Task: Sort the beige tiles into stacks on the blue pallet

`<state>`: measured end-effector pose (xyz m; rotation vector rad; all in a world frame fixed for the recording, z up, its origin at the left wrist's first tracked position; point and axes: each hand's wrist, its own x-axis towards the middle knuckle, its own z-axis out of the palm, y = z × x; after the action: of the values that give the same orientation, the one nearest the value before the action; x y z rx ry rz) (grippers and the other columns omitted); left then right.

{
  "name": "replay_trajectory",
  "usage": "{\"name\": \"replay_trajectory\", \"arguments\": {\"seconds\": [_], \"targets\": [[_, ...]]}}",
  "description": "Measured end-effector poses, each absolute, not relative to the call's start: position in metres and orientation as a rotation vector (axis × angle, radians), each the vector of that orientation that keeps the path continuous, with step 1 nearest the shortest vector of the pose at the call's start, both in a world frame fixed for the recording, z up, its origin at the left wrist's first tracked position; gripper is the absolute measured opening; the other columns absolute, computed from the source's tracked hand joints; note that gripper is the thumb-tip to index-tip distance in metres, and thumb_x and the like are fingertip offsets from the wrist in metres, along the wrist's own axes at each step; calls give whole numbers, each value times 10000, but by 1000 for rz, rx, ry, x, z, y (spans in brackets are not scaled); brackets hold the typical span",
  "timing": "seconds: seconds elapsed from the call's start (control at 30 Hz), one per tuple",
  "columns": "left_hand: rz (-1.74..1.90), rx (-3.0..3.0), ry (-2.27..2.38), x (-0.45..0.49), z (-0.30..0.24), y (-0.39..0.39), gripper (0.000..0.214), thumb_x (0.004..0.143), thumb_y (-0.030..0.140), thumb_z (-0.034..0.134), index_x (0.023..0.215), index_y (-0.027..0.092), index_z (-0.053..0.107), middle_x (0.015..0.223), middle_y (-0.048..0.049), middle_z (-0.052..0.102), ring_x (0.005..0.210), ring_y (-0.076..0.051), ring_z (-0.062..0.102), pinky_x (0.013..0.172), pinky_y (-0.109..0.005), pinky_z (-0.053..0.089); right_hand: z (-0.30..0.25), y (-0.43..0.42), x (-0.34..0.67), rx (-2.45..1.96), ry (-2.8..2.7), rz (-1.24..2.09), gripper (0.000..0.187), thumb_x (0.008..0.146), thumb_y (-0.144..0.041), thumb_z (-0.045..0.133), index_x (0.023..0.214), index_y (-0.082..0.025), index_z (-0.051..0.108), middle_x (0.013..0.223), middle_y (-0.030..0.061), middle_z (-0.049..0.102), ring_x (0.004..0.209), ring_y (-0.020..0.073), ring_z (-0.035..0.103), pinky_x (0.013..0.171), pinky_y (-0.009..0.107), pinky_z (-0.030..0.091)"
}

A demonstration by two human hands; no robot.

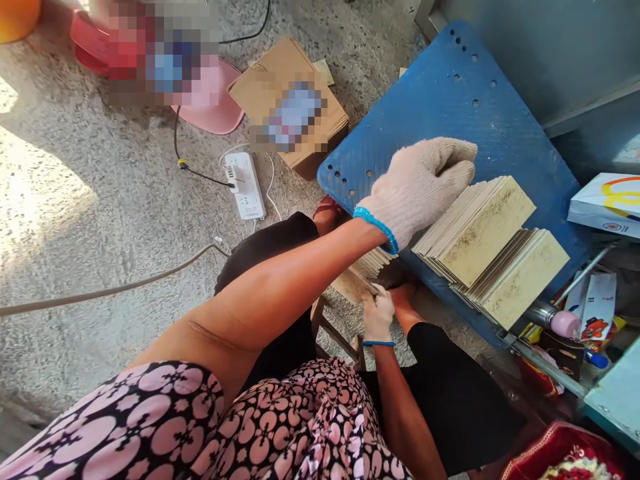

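My left hand (425, 180), in a white knit glove with a blue cuff, is held over the blue board (415, 113). Its fingers are curled closed, and whatever may be in them is hidden. Just beside it on the board lean two stacks of thin cream rectangular sheets, a larger stack (487, 233) and a smaller stack (530, 280), both with dark specks. Lower down, between the knees, my gloved right hand (379, 317) grips the edge of a thin flat sheet (357, 285). More thin sheets (380, 261) show partly behind my left wrist.
A cardboard box (280, 67) and a white power strip (244, 187) with cables lie on the concrete floor. A pink stool (215, 113) is beyond. At right are a white printed box (607, 203), a pink-capped bottle (563, 323) and a red patterned container (530, 447).
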<state>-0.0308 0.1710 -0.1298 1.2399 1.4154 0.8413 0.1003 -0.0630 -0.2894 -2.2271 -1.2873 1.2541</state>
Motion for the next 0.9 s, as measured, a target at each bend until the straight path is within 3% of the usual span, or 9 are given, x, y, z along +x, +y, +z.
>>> {"name": "replay_trajectory", "arguments": {"seconds": [0.13,0.3,0.4,0.5,0.7,0.8,0.9], "targets": [[802,1279,1402,-33,-127,168,413,857,333,514,1212,285,720,1095,11,764,1088,-217,615,949,-368,468,-251,-35,128,-2164,-1069,1219,374,767,-529,620,839,-174,712,848,85,719,814,236,634,801,351,504],[474,1423,1346,-37,-122,162,386,819,503,567,1013,231,760,954,-49,739,890,-216,643,747,-340,462,-200,17,160,-2006,-818,1034,341,781,-498,682,877,-172,659,734,17,654,653,164,582,667,308,507],[245,1475,1257,-35,-120,159,392,782,551,608,955,237,767,846,-55,721,831,-226,638,692,-327,436,-179,48,169,-1747,-710,1062,377,782,-495,705,981,-179,651,839,31,674,796,189,646,762,349,552],[178,1463,1203,-29,-120,158,369,836,513,553,930,230,771,811,-56,715,768,-210,630,670,-320,422,-169,74,170,-1606,-709,1121,451,790,-477,710,1138,-199,643,1041,73,694,991,245,672,837,425,576],[315,1370,1336,-21,-126,159,381,907,445,473,972,210,766,782,-76,708,788,-208,629,682,-329,422,-180,88,157,-1743,-800,939,472,841,-518,636,1177,-190,586,1142,99,651,1024,232,661,845,424,587],[343,1345,1405,-22,-128,160,383,915,449,460,980,217,758,803,-78,710,823,-213,638,699,-339,431,-185,76,135,-1953,-906,732,660,778,-505,708,1312,-177,504,1269,152,594,1124,256,624,959,451,550],[344,1337,1457,-22,-129,160,381,915,457,457,968,222,753,777,-78,701,849,-224,645,704,-349,441,-186,63,108,-2105,-1085,744,907,669,-511,807,1416,-161,429,1456,209,468,1344,335,485,1133,522,418]]}}
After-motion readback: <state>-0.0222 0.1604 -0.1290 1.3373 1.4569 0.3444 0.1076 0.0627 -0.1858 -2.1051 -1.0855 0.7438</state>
